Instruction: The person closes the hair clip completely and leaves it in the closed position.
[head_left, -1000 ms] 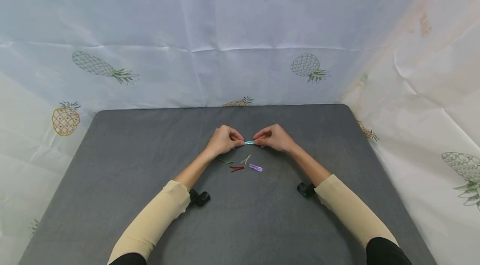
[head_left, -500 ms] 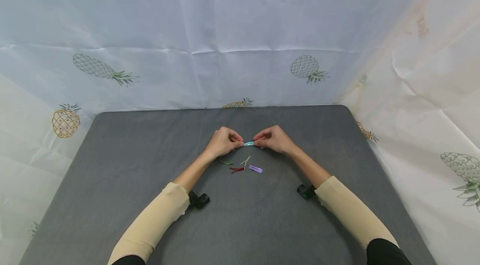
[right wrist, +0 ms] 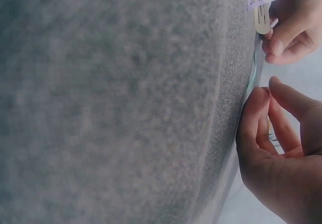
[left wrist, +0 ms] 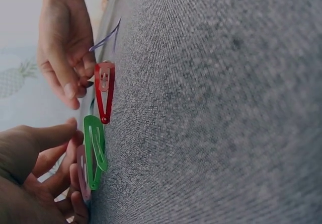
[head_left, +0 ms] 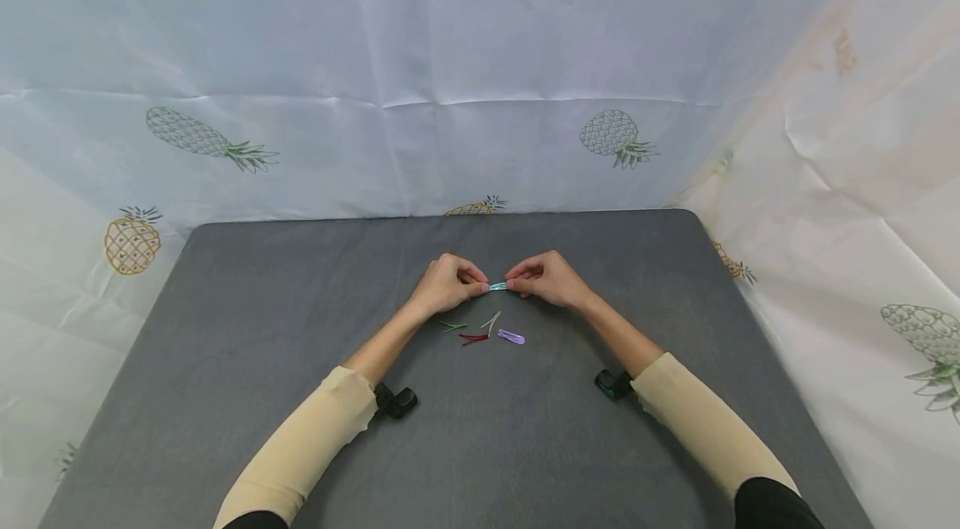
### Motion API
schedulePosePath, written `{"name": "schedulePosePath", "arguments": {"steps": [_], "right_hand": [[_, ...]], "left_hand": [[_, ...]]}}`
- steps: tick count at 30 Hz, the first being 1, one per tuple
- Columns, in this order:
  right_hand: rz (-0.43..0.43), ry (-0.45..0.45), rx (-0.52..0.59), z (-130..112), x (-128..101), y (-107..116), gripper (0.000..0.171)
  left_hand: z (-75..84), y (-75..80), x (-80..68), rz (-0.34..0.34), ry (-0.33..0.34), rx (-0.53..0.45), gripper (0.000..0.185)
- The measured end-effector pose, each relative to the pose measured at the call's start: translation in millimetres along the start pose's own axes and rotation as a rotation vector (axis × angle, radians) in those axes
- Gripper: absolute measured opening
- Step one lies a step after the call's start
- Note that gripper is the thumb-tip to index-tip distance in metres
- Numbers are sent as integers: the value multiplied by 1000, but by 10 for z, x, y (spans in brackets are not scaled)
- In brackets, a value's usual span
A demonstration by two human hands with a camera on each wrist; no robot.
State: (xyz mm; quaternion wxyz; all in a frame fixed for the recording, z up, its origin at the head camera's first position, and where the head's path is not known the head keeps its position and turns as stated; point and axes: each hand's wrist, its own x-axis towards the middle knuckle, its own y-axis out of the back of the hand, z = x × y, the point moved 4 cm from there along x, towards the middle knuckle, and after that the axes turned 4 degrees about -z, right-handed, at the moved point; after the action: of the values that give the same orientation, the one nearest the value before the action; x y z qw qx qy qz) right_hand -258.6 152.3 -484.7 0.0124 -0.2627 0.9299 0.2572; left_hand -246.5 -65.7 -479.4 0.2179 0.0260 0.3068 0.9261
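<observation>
I judge the snap step under way: left hand [head_left: 447, 283] and right hand [head_left: 546, 277] fingers pinch the teal hair clip [head_left: 498, 286] ends above the surface [head_left: 225, 329]; next needs a firm bend.

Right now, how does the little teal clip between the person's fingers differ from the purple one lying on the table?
The teal clip is pinched at its ends, the left hand on one and the right hand on the other; the purple clip lies untouched on the grey table. The teal clip is farther from the person, while the purple clip lies nearer, beside the red clip. Both are small, slim hair clips.
</observation>
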Motion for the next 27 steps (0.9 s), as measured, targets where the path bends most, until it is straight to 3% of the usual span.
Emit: {"name": "schedulePosePath", "arguments": {"steps": [10, 27], "right_hand": [[-14, 29, -24, 4, -14, -12, 17], [-136, 59, 0, -109, -95, -103, 18]], "left_hand": [[42, -10, -81, -26, -56, 4, 9], [63, 20, -280, -46, -78, 27, 7]]}}
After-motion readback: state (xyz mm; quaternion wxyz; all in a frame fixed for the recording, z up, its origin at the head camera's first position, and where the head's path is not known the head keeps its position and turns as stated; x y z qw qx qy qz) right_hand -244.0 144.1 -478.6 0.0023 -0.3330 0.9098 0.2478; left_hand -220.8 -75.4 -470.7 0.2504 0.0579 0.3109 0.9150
